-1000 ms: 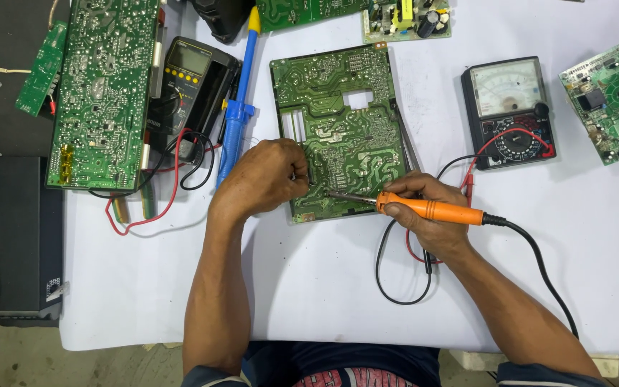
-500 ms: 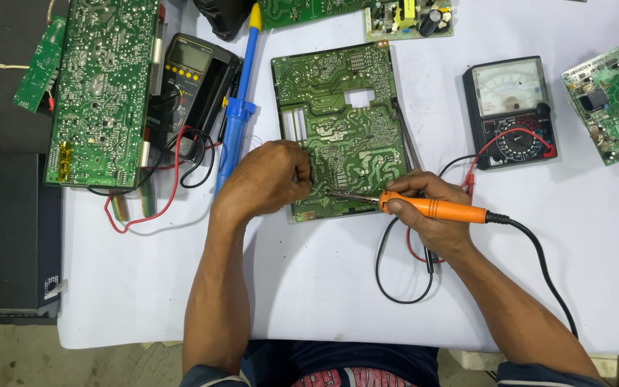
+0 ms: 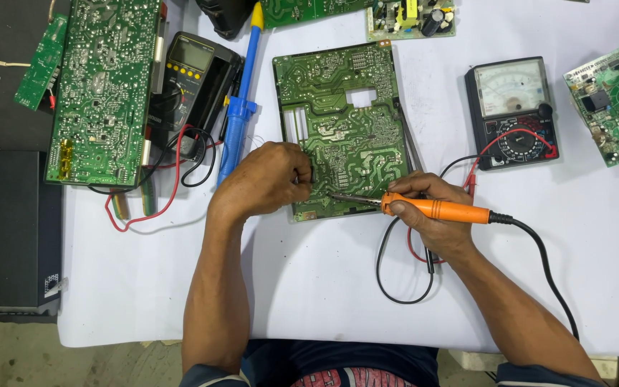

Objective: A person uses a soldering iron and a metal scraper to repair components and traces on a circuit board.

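Both hands meet low on the green board (image 3: 342,136); my right hand (image 3: 435,222) grips the orange iron (image 3: 435,210), pointing left; my left hand (image 3: 263,183) is curled, pinching something hidden.

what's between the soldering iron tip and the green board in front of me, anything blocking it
Nothing visible does. The right hand holds the orange soldering iron with its metal tip lying over the lower part of the green circuit board. The left hand rests at the board's left edge, beside the tip and apart from it.
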